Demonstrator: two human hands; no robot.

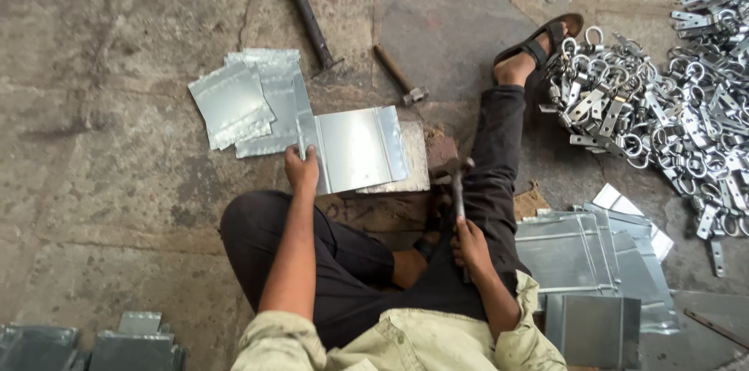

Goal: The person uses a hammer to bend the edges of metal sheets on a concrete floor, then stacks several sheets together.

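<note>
Folded sheet-metal panel [359, 149] lies on a metal block [417, 160] on the stone floor [117, 145]. Left hand [303, 170] pins its near-left edge. Right hand [470, 244] fist-tight on a hammer [459, 184], head just right of panel.

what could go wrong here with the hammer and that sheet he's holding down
1. The left hand grips the folded metal sheet right at its edge, near where the hammer in the right hand could land; a stray blow might hit the fingers.
2. The sheet's bare cut edges may slice the unprotected hand if it slips.
3. The sandalled foot lies against the pile of metal ring clips.
</note>
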